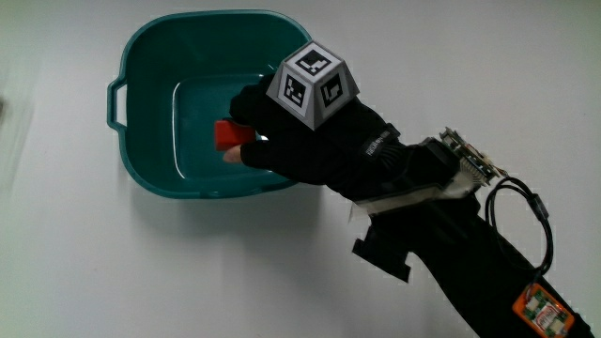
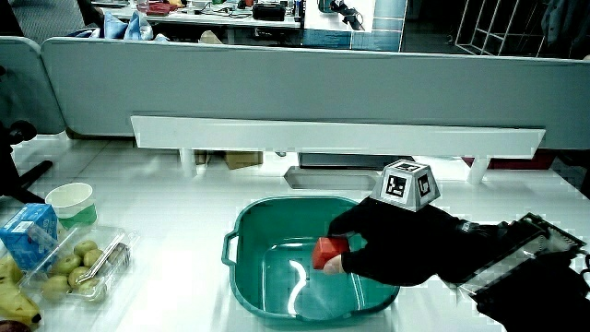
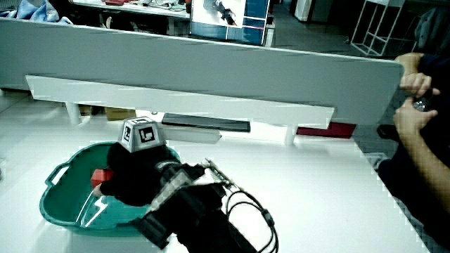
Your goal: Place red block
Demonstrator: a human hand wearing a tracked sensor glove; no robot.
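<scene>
A small red block [image 1: 228, 137] is held in the fingertips of the gloved hand [image 1: 282, 141], inside the teal tub [image 1: 141, 169]. The hand reaches over the tub's rim, its patterned cube [image 1: 315, 83] on top. In both side views the red block [image 2: 327, 253] [image 3: 102, 176] hangs a little above the tub's floor, gripped by the hand [image 2: 387, 244] [image 3: 130, 176]. The teal tub [image 2: 241, 277] [image 3: 56, 207] holds nothing else that I can see.
A paper cup [image 2: 72, 201], a blue carton [image 2: 28, 232] and a clear pack of green fruit [image 2: 85, 263] sit near the table's edge, apart from the tub. A low partition [image 2: 323, 88] runs along the table. A black cable [image 1: 535, 211] trails from the forearm.
</scene>
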